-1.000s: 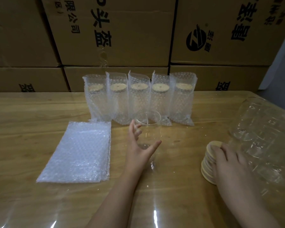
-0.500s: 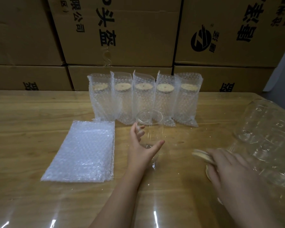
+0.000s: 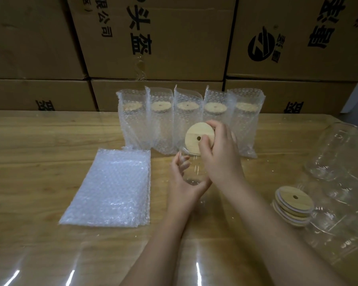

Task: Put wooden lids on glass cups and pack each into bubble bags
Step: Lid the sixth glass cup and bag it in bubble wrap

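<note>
Both hands grip: left hand (image 3: pixel 183 183) the cup (image 3: pixel 194 172), right hand (image 3: pixel 220 154) now a lid (image 3: pixel 192 142) above.

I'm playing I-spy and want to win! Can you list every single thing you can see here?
packed cups: five, clear bubble bags with tan lids inside, row at the table's back
glass cup: one, clear, centre
wooden lid: one, light wood, tilted over the cup's mouth
lid stack: one, number unclear, light wood with white rims, right front
flat bubble bags: one pile, clear, left of the cup
loose glass cups: several, clear, far right
cardboard boxes: stacked, brown with black print, behind the table
table: one, wood-coloured
left hand: grips the glass cup
right hand: holds the wooden lid
</note>
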`<action>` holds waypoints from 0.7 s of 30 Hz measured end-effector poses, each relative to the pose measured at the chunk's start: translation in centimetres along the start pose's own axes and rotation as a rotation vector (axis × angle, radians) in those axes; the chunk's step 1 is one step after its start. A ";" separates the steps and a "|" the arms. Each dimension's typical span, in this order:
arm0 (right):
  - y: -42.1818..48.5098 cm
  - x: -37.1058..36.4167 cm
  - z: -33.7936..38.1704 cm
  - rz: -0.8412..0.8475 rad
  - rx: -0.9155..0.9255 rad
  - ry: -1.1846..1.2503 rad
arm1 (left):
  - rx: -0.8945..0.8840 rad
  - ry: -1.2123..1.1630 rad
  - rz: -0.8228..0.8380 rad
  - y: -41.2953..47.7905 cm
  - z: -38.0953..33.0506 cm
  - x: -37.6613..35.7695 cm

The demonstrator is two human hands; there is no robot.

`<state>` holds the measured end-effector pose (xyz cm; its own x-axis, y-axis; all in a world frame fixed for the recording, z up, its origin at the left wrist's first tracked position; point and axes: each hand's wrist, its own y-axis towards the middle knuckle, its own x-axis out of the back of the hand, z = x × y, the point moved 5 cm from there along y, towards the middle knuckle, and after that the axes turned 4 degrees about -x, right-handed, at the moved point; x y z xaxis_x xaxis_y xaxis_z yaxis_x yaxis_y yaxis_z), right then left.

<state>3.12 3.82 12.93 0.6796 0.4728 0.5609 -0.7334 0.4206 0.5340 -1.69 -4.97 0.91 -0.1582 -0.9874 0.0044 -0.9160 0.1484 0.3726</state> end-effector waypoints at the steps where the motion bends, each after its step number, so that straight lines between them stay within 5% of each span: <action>1: 0.1 -0.3 -0.4 -0.028 -0.031 -0.045 | -0.006 0.001 -0.008 0.0 0.0 0.0; 4: 0.5 -0.7 -0.7 -0.015 -0.032 -0.045 | -0.010 -0.009 -0.024 0.1 -0.1 0.1; 9: 0.0 -1.6 0.2 0.132 0.250 0.003 | -0.002 -0.003 -0.006 0.0 0.0 0.1; 17: -0.8 -1.8 -0.1 -0.123 0.303 0.099 | 0.012 0.030 0.011 -0.1 -0.4 0.1; 21: -0.8 -2.6 -1.5 -0.115 0.165 0.409 | -0.003 -0.150 0.032 -0.1 -0.7 0.6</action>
<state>1.96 3.42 10.06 0.6699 0.7110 0.2139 -0.6185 0.3751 0.6904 -1.43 -5.58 1.49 -0.2409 -0.9629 -0.1219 -0.9085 0.1795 0.3773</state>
